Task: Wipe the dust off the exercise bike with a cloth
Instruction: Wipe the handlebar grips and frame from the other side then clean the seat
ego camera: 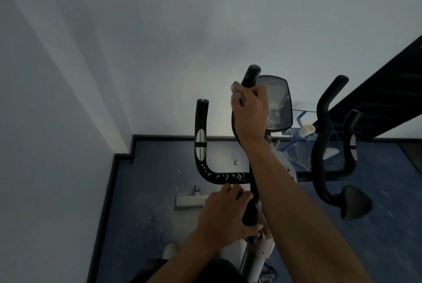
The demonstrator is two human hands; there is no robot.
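Observation:
The exercise bike [324, 127] has black curved handlebars and an oval console [279, 100] at centre right. My right hand [251, 111] is closed around the upper part of a tall black handle, pressing a small grey cloth [235, 87] against it. The cloth shows only at my fingertips. My left hand [225, 212] grips the lower black part of the same handle, just above the white stem [260, 253]. The short left handlebar [201, 141] carries a silver sensor strip and white dust specks along its bend.
White walls meet in a corner at the left, with a dark skirting along the blue floor [141, 191]. A dusty grey foot of the bike [189, 201] lies on the floor. A dark slanted rail [376, 98] crosses the right, with a blue-edged clear box [301, 136] beneath.

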